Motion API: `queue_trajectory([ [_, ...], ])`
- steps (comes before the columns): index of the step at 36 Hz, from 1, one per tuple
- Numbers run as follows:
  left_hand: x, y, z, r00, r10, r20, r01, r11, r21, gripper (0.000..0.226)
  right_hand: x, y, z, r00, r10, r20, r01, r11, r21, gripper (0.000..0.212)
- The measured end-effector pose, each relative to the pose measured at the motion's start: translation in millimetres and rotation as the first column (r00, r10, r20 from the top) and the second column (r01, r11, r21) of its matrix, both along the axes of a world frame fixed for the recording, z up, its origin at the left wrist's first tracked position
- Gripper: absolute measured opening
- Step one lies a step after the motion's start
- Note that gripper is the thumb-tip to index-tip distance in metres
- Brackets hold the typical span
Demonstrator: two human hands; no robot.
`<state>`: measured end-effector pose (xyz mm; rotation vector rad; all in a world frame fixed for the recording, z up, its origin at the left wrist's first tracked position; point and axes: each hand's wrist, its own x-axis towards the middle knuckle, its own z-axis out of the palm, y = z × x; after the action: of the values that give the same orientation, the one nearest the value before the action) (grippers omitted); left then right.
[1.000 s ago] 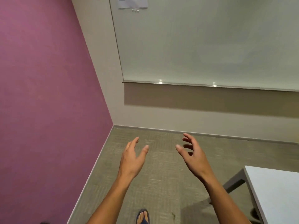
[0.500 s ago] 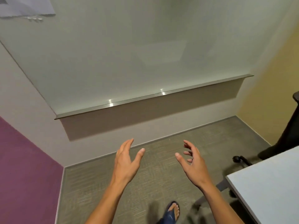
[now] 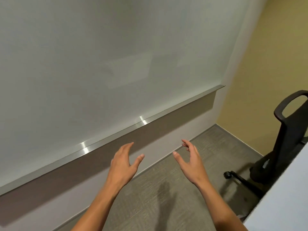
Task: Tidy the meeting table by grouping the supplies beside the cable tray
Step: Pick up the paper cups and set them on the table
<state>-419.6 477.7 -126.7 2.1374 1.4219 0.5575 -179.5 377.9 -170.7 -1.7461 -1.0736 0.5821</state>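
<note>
Fingers spread loose on both your left hand [image 3: 122, 165] and right hand [image 3: 191, 162], holding nothing; prob. ready to reach, table [image 3: 283, 205] edge near right, no supplies visible.

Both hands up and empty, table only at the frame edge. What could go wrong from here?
1. Only a corner of the table shows at lower right, with no supplies or tray in view; reaching now would be blind.
2. The chair stands close against the table edge, so stepping in could catch its wheeled base.
3. The left hand and right hand are raised near the whiteboard ledge and might knock it.
</note>
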Motion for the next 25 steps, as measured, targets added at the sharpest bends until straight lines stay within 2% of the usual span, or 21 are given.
queue_trajectory([
  [6, 69.1, 74.2, 10.3, 0.994, -0.104, 0.019, 0.104, 0.994, -0.009, 0.070, 52.2, 52.8, 6.8, 0.996, -0.087, -0.029, 0.087, 0.996, -0.006, 0.061],
  [12, 145.6, 151.2, -0.4, 0.963, -0.264, 0.054, 0.265, 0.964, -0.017, 0.071, 92.8, 101.7, 2.2, 0.970, -0.241, -0.013, 0.242, 0.970, 0.008, 0.062],
  [18, 213.0, 224.2, -12.2, 0.914, -0.398, 0.085, 0.402, 0.915, -0.036, 0.072, 130.5, 157.9, 7.6, 0.920, -0.377, 0.104, 0.382, 0.924, -0.024, 0.070],
  [25, 291.9, 289.2, -1.2, 0.828, -0.557, 0.056, 0.560, 0.825, -0.078, 0.082, 174.0, 204.3, 23.9, 0.828, -0.548, 0.122, 0.555, 0.831, -0.035, 0.071],
])
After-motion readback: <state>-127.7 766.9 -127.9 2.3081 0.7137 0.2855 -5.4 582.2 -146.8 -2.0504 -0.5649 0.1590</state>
